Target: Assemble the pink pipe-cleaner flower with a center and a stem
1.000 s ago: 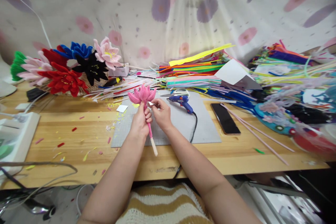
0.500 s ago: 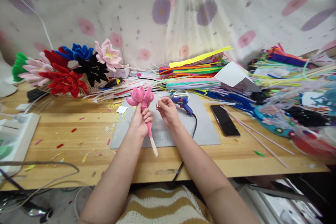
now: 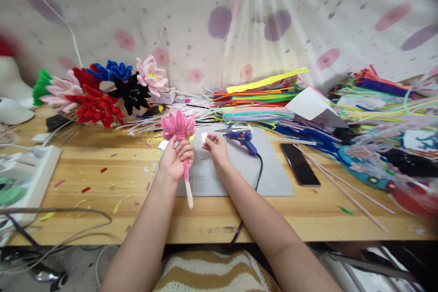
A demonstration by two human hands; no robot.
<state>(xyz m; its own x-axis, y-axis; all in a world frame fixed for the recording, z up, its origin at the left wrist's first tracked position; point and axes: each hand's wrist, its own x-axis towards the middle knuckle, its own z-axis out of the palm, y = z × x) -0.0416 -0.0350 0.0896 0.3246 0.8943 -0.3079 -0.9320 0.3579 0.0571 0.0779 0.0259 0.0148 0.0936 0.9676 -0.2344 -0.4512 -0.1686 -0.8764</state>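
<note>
My left hand [image 3: 178, 157] is wrapped round the stem of a pink fuzzy flower [image 3: 178, 124], just below its petals. The flower stands upright, tilted slightly, and the bare pale end of its stem points down toward the table's front. My right hand [image 3: 216, 148] is closed in a pinch, a short way right of the flower, above the grey cutting mat [image 3: 273, 178]. A small whitish bit shows at its fingertips, too small to name. Close behind that hand, a blue glue gun [image 3: 242, 140] lies on the mat, with scissors [image 3: 239, 128] beyond it.
A phone [image 3: 300, 164] and pink pipe cleaners [image 3: 345, 187] lie to the right. Bundles of coloured pipe cleaners [image 3: 256, 114] line the back. Finished fuzzy flowers [image 3: 99, 107] stand at back left, near a power strip [image 3: 41, 169]. The glue gun's cord [image 3: 260, 169] runs over the front edge.
The flower and my left hand have shifted a little left, and the flower is turned more upright. My right hand stays pinched; a whitish bit now shows at its fingertips. The whole view has shifted slightly.
</note>
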